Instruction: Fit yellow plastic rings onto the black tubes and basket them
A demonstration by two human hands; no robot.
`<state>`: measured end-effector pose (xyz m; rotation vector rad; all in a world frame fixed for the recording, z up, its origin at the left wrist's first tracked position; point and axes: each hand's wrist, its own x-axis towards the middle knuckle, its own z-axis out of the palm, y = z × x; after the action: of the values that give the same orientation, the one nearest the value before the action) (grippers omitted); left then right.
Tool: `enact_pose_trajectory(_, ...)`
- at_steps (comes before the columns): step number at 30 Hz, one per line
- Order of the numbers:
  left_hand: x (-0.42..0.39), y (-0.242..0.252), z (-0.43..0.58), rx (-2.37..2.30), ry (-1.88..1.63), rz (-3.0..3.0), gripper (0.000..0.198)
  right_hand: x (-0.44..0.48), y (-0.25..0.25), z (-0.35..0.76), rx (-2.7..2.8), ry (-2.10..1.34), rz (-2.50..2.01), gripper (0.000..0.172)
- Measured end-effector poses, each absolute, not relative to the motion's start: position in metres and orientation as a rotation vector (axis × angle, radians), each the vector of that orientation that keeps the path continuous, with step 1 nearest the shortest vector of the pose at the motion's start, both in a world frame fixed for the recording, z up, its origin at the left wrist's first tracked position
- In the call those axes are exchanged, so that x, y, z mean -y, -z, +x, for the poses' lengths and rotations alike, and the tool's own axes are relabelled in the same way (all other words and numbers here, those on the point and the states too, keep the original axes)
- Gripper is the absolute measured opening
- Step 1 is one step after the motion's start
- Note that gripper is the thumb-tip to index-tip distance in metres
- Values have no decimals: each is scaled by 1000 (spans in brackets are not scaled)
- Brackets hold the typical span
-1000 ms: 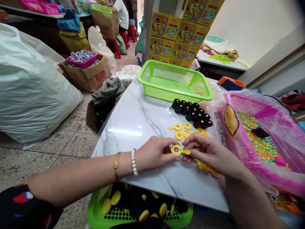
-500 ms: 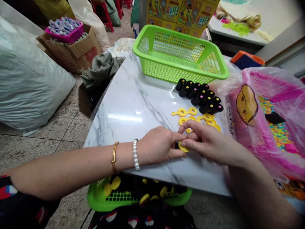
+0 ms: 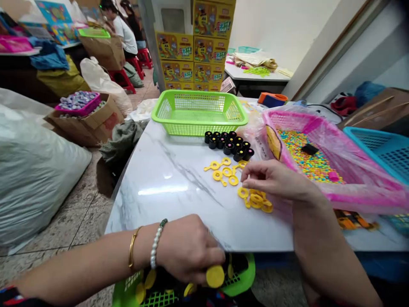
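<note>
My left hand [image 3: 191, 251] is low at the table's front edge, above a green basket [image 3: 246, 277] at my lap. Its fingers are closed on a piece with a round yellow cap [image 3: 215, 276]. Over the table, my right hand [image 3: 271, 179] hovers by the yellow ring pieces [image 3: 226, 172]; its thumb and fingers are curled close together, and whatever they may hold is too small to make out. Several black cylinders [image 3: 228, 147] with yellow or pink centres stand in a cluster behind the rings. More yellow-capped pieces lie in the lap basket, partly hidden by my left hand.
A green basket [image 3: 200, 128] stands at the table's back. To the right is a pink basket [image 3: 351, 198] lined with plastic, holding colourful beads, beside a blue basket [image 3: 377, 145]. Stacked yellow boxes [image 3: 209, 49] rise behind. Sacks and a carton [image 3: 96, 132] are at left; people sit farther back.
The view has tilted up. My hands have parted: the left moved down to the lap basket with the yellow-capped piece, while the right let go of it and is over the rings.
</note>
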<state>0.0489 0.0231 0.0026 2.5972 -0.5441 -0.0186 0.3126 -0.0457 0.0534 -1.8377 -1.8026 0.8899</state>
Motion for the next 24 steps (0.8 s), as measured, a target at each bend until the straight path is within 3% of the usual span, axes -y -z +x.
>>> enact_pose_trajectory(3, -18, 2, 47, 663, 30, 2625, 23, 43, -52, 312, 1959, -683, -2106, 15)
enact_pose_trajectory(7, -14, 6, 46, 711, 49, 2647, 18, 37, -42, 305, 1946, -313, -2423, 20)
enact_pose_trajectory(9, -12, 7, 43, 695, 42, 2653, 17, 37, -38, 300, 2005, -300, -2431, 19)
enact_pose_trajectory(11, -14, 6, 41, 643, -17, 2614, 29, 38, -36, 292, 2101, -367, -2373, 13)
enact_pose_trajectory(13, -23, 3, 44, 434, -151, 2553, 38, 40, -34, 285, 2153, -409, -2334, 9)
enact_pose_trajectory(19, -106, -12, 102, -739, -605, 2426, 28, 45, -33, 279, 2127, -406, -2252, 14)
enact_pose_trajectory(24, -158, 4, 157, -1003, -633, 2449, 44, 45, -35, 285, 2083, -434, -2391, 11)
